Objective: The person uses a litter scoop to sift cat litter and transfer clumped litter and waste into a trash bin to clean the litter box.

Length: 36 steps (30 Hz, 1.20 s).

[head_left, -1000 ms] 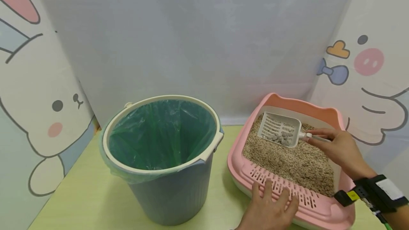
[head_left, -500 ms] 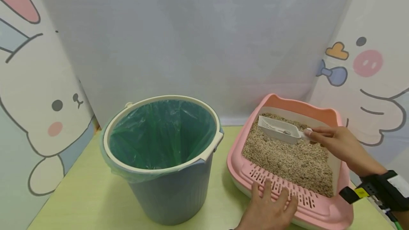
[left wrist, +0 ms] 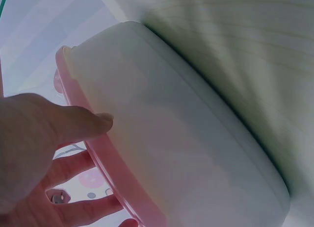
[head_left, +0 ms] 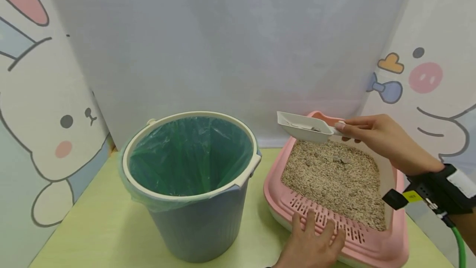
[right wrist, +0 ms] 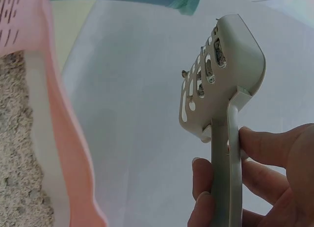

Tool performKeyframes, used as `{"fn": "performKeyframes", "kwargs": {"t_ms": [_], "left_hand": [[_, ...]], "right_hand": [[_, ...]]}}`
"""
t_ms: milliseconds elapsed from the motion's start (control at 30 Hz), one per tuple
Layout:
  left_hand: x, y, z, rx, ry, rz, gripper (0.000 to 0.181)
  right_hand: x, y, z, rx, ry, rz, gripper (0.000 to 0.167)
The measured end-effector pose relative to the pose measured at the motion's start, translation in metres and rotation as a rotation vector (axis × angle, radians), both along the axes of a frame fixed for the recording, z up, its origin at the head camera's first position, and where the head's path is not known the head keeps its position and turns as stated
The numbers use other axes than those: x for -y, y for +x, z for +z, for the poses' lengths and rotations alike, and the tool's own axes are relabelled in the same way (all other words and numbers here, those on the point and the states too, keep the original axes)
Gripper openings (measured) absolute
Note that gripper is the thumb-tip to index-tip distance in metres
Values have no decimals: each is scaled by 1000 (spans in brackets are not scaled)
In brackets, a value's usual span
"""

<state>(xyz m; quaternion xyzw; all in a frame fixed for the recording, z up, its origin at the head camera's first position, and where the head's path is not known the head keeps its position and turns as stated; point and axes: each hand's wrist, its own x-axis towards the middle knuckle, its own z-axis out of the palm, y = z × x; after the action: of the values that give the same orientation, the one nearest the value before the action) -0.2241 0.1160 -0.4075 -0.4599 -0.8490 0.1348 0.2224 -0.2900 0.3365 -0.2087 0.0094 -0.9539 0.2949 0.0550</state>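
Observation:
My right hand (head_left: 383, 137) grips the handle of a white litter scoop (head_left: 303, 128), raised above the back left of the pink litter box (head_left: 273, 197). Grey clumps (head_left: 315, 129) show inside the scoop. From the right wrist view, bits of them show through the slots in the scoop's underside (right wrist: 240, 55). My left hand (head_left: 312, 246) holds the box's front edge, fingers spread over the slotted ledge. In the left wrist view its thumb (left wrist: 93, 123) presses the white outer wall. Beige litter (head_left: 334, 189) fills the box, with a few clumps (head_left: 341, 160) on its surface.
A grey bucket (head_left: 201, 228) lined with a green plastic bag (head_left: 189, 156) stands left of the box. Its cream handle (head_left: 247, 171) lies along the rim. Both stand on a light yellow-green table (head_left: 100, 226), before a grey backdrop (head_left: 223, 44).
The scoop has risen from the litter and moved up and left with my right hand, turning to show its side. Clumps on the litter have come into view. My left hand stays on the box.

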Motion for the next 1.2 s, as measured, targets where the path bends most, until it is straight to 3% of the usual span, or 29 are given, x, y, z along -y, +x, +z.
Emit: {"fn": "performKeyframes", "kwargs": {"t_ms": [133,367,567,700,833,1033,1200], "left_hand": [[-5,2,2,115,-79,14,84],[-4,3,3,-10,-27,-2,78],[-2,2,4,27,-30,3,78],[-1,0,4,51,-27,5,81],[1,-3,0,-21,36,-33,70],[4,-8,-13,-200,240,-127,42],[1,-13,-19,-309,351,-138,30]], "right_hand": [[20,1,14,-25,-7,40,51],[56,-5,26,-39,-25,113,49],[98,-9,28,-45,-87,185,50],[132,-13,24,-134,-71,259,40],[165,-18,14,-327,65,362,29],[194,-17,-2,-746,401,556,25],[207,-19,-8,-1054,583,692,24]]}}
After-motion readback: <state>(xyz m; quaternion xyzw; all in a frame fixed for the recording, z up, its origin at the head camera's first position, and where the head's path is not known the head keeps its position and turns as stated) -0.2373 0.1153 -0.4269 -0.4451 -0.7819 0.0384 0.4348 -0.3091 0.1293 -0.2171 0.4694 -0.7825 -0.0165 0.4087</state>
